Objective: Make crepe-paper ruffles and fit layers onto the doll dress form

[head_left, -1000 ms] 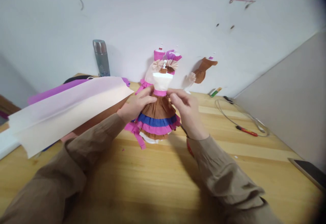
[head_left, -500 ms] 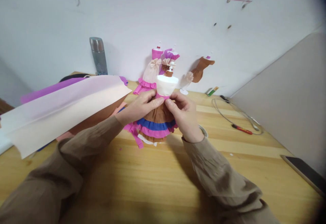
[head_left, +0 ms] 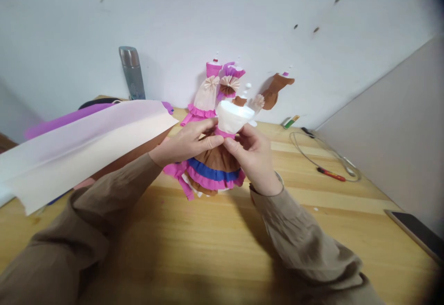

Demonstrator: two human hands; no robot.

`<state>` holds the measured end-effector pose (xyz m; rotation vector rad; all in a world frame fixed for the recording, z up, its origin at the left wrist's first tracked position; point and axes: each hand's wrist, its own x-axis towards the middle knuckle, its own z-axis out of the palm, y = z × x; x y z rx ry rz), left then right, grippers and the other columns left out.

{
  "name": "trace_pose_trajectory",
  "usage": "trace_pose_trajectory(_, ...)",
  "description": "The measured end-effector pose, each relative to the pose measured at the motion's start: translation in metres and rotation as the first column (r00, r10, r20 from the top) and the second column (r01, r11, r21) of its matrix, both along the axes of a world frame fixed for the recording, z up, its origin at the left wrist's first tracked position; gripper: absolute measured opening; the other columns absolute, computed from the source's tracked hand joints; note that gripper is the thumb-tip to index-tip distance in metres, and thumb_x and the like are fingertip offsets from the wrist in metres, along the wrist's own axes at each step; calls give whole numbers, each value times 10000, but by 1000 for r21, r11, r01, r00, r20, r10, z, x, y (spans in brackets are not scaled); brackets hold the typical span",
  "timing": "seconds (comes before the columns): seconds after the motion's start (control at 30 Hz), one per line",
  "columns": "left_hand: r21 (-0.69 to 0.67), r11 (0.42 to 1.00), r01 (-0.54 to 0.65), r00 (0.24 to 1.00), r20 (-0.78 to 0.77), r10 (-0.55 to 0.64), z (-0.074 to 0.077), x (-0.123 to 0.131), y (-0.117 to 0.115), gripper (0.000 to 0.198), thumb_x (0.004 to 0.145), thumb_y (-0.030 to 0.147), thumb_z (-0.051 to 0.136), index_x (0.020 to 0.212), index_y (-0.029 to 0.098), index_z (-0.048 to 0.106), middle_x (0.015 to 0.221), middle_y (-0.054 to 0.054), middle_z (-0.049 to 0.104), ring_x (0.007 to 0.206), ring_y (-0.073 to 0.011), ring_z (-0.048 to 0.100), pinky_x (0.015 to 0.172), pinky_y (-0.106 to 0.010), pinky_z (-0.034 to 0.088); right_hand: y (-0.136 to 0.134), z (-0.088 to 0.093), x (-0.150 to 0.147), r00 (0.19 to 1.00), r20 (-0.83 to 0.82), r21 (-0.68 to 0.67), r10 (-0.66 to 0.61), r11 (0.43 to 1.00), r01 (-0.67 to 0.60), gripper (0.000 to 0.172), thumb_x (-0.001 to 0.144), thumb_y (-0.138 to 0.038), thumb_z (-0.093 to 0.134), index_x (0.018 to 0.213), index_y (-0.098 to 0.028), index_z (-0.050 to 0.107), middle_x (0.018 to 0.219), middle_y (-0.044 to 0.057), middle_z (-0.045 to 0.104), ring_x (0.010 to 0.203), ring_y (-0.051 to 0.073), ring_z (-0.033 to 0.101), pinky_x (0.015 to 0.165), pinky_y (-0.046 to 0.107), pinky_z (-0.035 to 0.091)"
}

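Observation:
A small mannequin wearing a crepe-paper dress (head_left: 211, 168) stands on the wooden table (head_left: 208, 245). Its bodice (head_left: 233, 116) is white, the waistband pink, the skirt brown with blue and pink frills. My left hand (head_left: 185, 141) pinches the waist from the left, fingers closed on it. My right hand (head_left: 251, 152) grips the waist from the right. The figure leans toward me and to the right. A pink paper strip (head_left: 183, 185) trails from the skirt onto the table.
Behind stand two more dressed mannequins, a pink-and-cream one (head_left: 208, 94) and a brown one (head_left: 275, 88). Large sheets of cream and purple paper (head_left: 86, 138) lie at left. A steel flask (head_left: 132, 71), a red-handled tool (head_left: 331, 174) with a cable, and a phone (head_left: 414, 231) are nearby.
The dressed figure has tilted toward me and rightward between both hands. My right fingers shifted from its side to the front of the waistband.

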<state>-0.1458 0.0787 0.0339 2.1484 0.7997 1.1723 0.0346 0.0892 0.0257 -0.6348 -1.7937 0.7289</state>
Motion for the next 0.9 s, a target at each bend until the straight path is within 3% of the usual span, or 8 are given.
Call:
trace_pose_trajectory(0.1,-65,998,-12,995,100,19,7,-2,0,491,828,549,620,1079,130,662,1077,-109,696,1008,-249,650,920,-379,500,-3,4,0,991,85,122,-102,988,91,146,816,-351,678,867,-217,652,856,29,659,819,198,608,765,365,503)
trace_pose_trajectory(0.2,-64,998,-27,977,208,40,13,0,-3,522,828,567,617,1130,143,664,1129,-109,693,1063,-255,636,949,-385,481,-3,6,1,987,115,202,-116,975,91,124,820,-325,674,866,-210,663,892,34,659,817,189,600,760,358,498)
trace_pose_trajectory(0.37,-115,992,-50,915,392,92,15,6,-9,526,912,601,456,1047,150,690,1093,-105,702,1083,-243,625,947,-383,483,-2,4,2,989,126,131,-70,990,54,178,841,-348,658,959,-216,680,943,44,692,882,212,620,819,389,506)
trace_pose_trajectory(0.53,-128,981,-144,923,340,180,16,12,-16,444,924,532,490,789,149,671,845,-59,694,889,-199,645,810,-337,533,-4,4,3,991,128,120,-37,993,21,182,848,-344,658,981,-223,689,968,46,699,908,216,631,844,395,504)
trace_pose_trajectory(0.63,-113,977,-183,938,278,208,17,13,-20,439,929,516,489,736,154,645,747,-35,662,811,-184,639,738,-320,545,-4,4,2,991,131,117,-34,993,18,187,853,-348,648,994,-232,690,991,47,705,923,221,634,860,403,508)
trace_pose_trajectory(0.77,-64,970,-233,932,270,241,13,13,-16,423,968,458,425,821,144,668,787,-50,686,837,-187,658,746,-320,559,-3,4,2,992,121,116,-30,993,16,176,855,-344,644,983,-233,692,975,42,710,909,218,639,845,397,511)
trace_pose_trajectory(0.9,113,913,-391,877,347,333,5,10,-8,277,923,290,519,1119,143,649,1062,-91,715,956,-187,680,835,-323,566,-4,5,2,993,112,105,-36,994,24,165,850,-327,648,975,-231,696,973,41,713,901,213,639,840,393,506)
